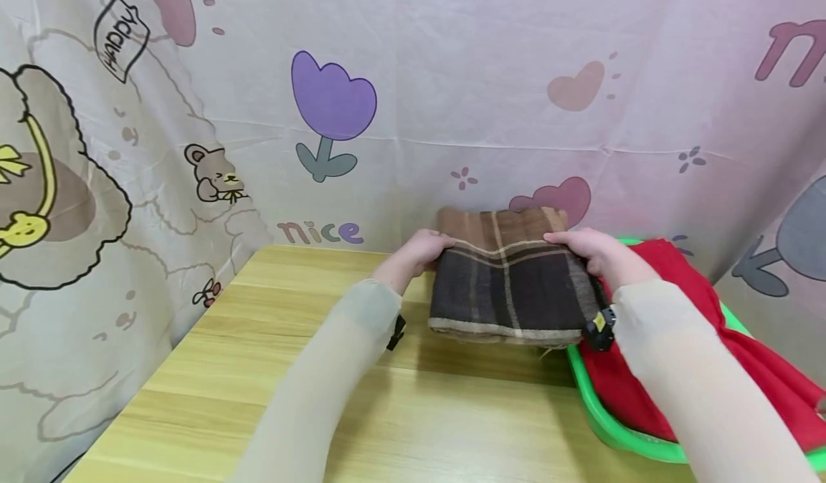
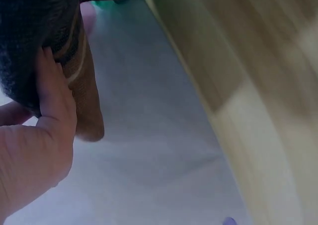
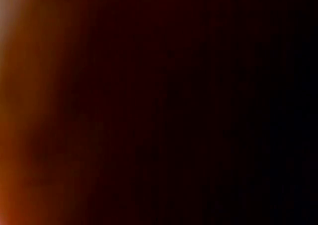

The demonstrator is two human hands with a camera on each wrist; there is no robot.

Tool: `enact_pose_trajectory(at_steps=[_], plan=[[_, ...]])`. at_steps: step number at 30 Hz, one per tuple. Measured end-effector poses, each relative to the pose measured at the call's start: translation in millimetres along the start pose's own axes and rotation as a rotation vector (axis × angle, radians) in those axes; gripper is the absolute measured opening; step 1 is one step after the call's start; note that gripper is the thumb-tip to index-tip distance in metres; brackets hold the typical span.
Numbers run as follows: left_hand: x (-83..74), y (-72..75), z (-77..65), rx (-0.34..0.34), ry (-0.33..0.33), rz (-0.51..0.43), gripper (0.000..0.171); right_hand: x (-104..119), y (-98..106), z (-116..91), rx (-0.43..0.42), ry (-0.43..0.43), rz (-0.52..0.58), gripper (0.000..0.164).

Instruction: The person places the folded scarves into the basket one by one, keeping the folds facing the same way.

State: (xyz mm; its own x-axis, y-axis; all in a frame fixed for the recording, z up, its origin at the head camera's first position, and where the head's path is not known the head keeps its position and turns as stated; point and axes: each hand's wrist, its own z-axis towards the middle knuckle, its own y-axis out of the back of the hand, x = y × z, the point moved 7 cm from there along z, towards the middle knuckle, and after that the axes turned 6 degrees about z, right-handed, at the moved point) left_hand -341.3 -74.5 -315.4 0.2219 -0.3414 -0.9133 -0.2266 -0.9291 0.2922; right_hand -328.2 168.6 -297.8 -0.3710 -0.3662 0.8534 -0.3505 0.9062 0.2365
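Observation:
Both hands hold up a folded plaid scarf [image 1: 510,289], brown across its top and dark grey below, with pale stripes and a bit of fringe underneath. At its left edge, my left hand [image 1: 422,249] grips it with the thumb on the near face. The left wrist view shows the fingers of that hand [image 2: 52,115] against the scarf [image 2: 82,86]. My right hand [image 1: 590,250] pinches the upper right edge, thumb in front and other fingers bent at the side. Almost everything is dark and blurred in the right wrist view. The scarf hangs over the back of the table.
At the right, a green basket [image 1: 596,411] holds red cloth [image 1: 751,368], partly behind my right forearm. The wooden table [image 1: 258,354] reaches back to a printed curtain [image 1: 413,96], which also hangs along the left side.

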Motion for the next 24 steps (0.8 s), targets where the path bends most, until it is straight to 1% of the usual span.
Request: enact_pose_trajectory(at_steps=[4,9,12,15,18,21,24], plan=[[-14.9,-17.6,0.5,0.013,-0.017,-0.031,0.023,-2.9,21.4,-10.2,-0.002,0.000,-0.031,0.041],[-25.0,-42.8,2.3,0.037,-0.035,-0.100,0.013,-14.1,45.6,-19.4,-0.006,-0.016,-0.060,0.047],[-28.7,-62.2,2.6,0.059,-0.047,-0.144,0.016,-24.1,60.8,-25.7,0.006,-0.046,-0.060,0.045],[-31.8,-82.6,1.7,0.080,-0.054,-0.171,0.019,-36.0,76.6,-33.1,0.036,-0.086,-0.048,0.038],[-34.5,-101.9,0.3,0.094,-0.055,-0.178,0.014,-47.9,92.2,-40.8,0.055,-0.120,-0.042,0.034],[-35.9,-120.0,0.0,0.102,-0.060,-0.172,0.009,-58.5,107.0,-47.1,0.057,-0.128,-0.046,0.035],[-34.4,-136.8,-0.4,0.109,-0.053,-0.179,0.017,-68.4,119.9,-52.5,0.049,-0.124,-0.076,0.037]])
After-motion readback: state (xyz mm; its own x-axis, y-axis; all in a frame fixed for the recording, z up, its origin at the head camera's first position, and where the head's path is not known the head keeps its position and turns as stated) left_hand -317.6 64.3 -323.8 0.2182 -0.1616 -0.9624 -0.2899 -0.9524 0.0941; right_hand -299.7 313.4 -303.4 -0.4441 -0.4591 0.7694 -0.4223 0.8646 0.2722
